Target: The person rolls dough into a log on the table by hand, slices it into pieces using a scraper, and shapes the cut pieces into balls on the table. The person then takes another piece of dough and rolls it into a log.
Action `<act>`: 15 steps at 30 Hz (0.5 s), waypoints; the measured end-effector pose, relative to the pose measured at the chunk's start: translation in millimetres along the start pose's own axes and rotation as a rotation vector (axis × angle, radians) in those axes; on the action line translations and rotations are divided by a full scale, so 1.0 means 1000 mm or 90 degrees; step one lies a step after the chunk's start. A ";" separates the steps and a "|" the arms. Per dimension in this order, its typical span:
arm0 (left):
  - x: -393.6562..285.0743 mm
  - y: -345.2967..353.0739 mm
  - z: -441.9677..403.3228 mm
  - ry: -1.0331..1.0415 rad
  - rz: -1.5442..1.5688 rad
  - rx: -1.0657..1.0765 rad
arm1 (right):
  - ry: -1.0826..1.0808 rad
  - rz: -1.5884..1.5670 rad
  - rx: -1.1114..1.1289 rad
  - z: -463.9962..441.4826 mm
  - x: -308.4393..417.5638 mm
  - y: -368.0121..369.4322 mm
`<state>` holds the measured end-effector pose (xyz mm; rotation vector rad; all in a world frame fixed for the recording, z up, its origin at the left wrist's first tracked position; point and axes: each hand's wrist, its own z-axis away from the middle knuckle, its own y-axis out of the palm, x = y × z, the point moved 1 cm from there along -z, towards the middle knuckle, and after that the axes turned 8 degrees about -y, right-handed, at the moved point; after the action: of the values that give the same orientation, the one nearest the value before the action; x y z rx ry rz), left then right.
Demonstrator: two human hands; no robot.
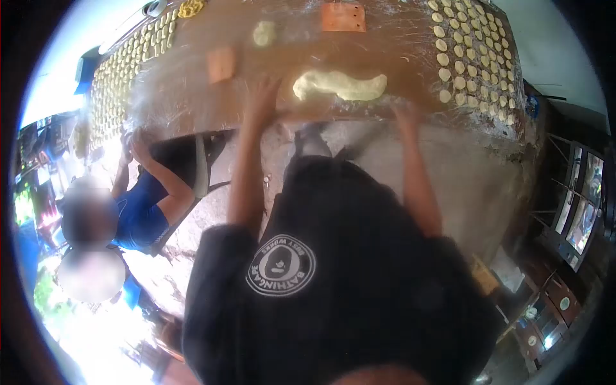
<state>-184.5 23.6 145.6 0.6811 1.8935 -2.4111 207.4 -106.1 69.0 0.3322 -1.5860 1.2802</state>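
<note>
Both of the wearer's hands are blurred now, the left hand [264, 101] and the right hand [407, 114], fingers too smeared to read! Upper left, an orange scraper [221, 65] has smudged edges. The bench [192, 96] runs off the top edge, and a yellow lump [191, 8] is clipped up there too. Far left, two heads sit behind blur, and the lower left washes out in glare.

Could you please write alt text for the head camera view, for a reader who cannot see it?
A person's left hand and right hand are on either side of a long piece of pale dough on a floured brown table. Small dough pieces lie in rows at both ends, and a co-worker in blue is at the left.
</note>
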 end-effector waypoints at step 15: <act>0.013 0.099 -0.014 -0.118 0.255 -0.076 | -0.368 0.208 0.193 -0.001 0.035 0.108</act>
<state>-165.4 13.0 46.7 0.7199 1.6301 -2.0228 114.2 -49.4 37.7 0.7035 -1.9826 1.7959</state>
